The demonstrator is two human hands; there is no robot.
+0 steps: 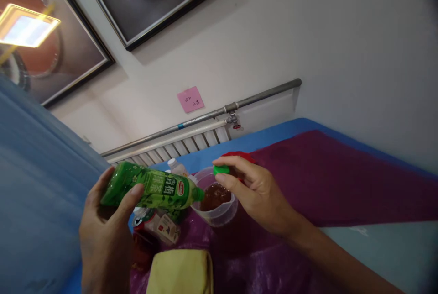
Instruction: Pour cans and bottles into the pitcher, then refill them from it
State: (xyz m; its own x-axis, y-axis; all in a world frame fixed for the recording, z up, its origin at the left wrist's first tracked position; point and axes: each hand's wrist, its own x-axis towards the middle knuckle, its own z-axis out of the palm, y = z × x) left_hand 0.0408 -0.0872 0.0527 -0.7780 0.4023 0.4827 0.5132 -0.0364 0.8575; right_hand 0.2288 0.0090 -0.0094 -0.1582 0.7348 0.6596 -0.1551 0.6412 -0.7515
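A green bottle [153,187] lies tilted almost level in my left hand [111,221], its neck pointing right at the rim of a clear plastic tub [219,214]. Brown liquid [216,197] with a few bubbles is inside the tub. Above the tub's right side, my right hand [253,189] pinches a green cap [221,170] between thumb and fingers, apart from the bottle. Whether liquid is running from the bottle's mouth is too small to tell.
Below the bottle are a red can [143,239], a carton [166,229] and a folded yellow cloth [180,271]. Small white-capped bottles [177,166] and a red item [239,154] stand behind. A blue curtain [41,184] hangs left; a radiator [181,145] lines the wall.
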